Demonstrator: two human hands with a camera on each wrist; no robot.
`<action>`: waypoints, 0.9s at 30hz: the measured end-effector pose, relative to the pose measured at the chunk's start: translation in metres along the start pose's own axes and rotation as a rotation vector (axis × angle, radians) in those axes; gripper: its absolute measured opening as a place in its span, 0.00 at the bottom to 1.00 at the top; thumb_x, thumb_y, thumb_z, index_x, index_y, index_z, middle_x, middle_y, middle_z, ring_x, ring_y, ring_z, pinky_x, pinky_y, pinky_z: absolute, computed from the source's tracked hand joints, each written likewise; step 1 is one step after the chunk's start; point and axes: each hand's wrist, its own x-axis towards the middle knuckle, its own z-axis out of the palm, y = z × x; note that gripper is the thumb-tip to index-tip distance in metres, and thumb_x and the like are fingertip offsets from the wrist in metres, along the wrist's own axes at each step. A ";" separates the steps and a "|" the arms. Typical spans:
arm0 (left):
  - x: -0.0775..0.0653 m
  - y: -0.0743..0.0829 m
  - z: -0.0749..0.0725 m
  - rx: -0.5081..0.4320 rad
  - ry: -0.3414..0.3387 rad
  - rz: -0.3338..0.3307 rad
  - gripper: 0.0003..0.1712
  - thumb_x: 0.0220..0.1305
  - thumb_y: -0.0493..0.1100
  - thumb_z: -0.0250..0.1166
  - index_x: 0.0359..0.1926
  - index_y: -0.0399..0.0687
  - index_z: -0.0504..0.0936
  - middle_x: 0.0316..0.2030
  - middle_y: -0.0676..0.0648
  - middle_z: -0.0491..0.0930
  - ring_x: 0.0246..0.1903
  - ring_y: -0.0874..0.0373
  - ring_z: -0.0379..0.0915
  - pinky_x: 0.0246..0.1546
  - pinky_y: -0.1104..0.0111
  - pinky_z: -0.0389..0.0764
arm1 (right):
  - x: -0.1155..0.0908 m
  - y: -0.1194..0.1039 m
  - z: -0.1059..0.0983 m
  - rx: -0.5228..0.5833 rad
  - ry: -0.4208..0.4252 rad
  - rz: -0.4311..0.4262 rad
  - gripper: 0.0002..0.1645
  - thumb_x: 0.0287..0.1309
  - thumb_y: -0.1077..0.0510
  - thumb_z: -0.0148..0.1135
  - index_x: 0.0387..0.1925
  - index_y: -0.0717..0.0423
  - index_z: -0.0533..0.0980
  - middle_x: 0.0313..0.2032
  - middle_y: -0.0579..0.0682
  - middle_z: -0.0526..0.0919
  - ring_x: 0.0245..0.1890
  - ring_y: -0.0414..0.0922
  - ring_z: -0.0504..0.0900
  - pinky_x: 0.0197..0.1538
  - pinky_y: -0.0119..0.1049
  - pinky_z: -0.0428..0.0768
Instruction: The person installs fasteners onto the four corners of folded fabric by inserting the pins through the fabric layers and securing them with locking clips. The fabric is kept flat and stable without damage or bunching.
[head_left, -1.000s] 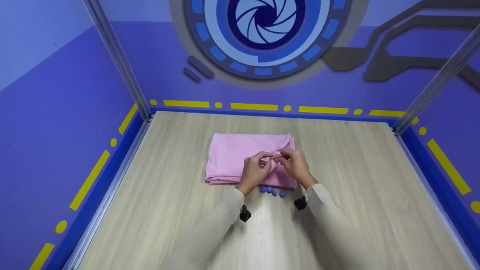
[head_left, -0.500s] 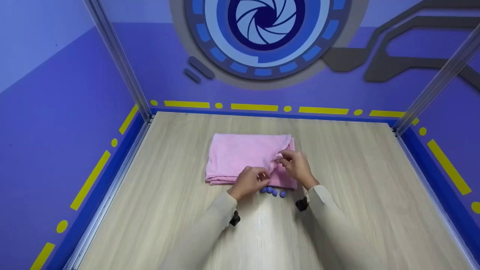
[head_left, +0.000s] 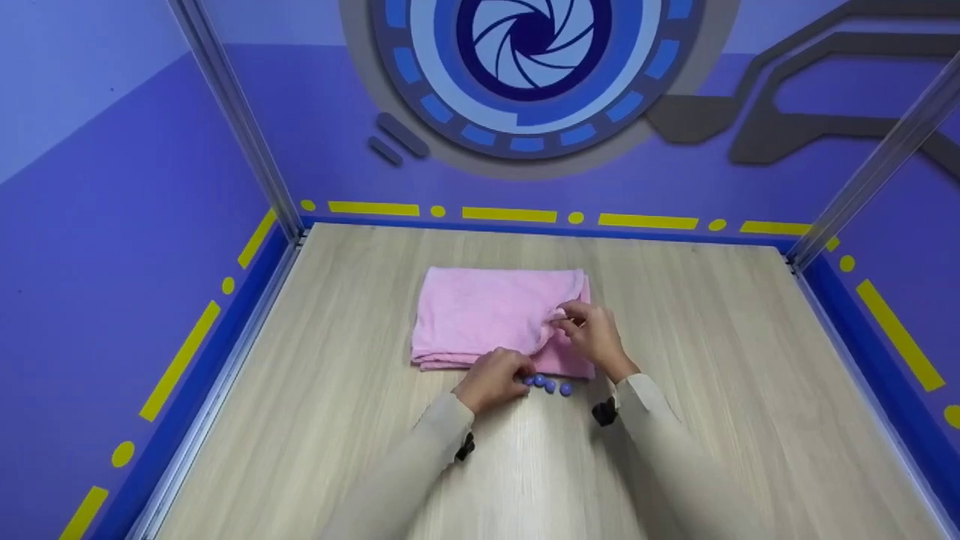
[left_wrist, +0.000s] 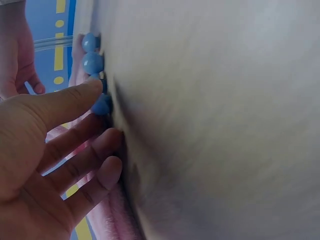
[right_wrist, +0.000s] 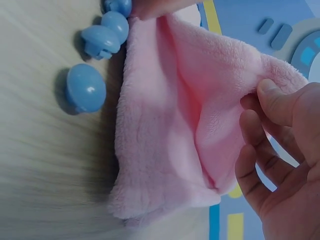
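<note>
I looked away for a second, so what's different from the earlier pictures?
The left hand has come off the raised edge of the pink cloth and moved toward the person, down to the blue pieces; whether it grips one is unclear. Unchanged: the right hand pinches the cloth's edge, and the pieces lie along its near side.

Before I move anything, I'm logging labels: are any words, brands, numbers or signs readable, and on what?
None: no text shows on the cloth, blue pieces or table.
The wall bears graphics only, like a round emblem and yellow dashes.
Any marking on the black wrist pieces is too small to read.
</note>
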 end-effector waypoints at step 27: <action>0.004 0.003 -0.003 -0.128 0.191 0.083 0.09 0.60 0.31 0.71 0.42 0.39 0.89 0.37 0.45 0.87 0.37 0.54 0.83 0.44 0.71 0.82 | 0.002 0.001 0.004 0.016 -0.003 0.003 0.09 0.62 0.69 0.67 0.40 0.54 0.83 0.35 0.50 0.89 0.27 0.44 0.85 0.31 0.36 0.83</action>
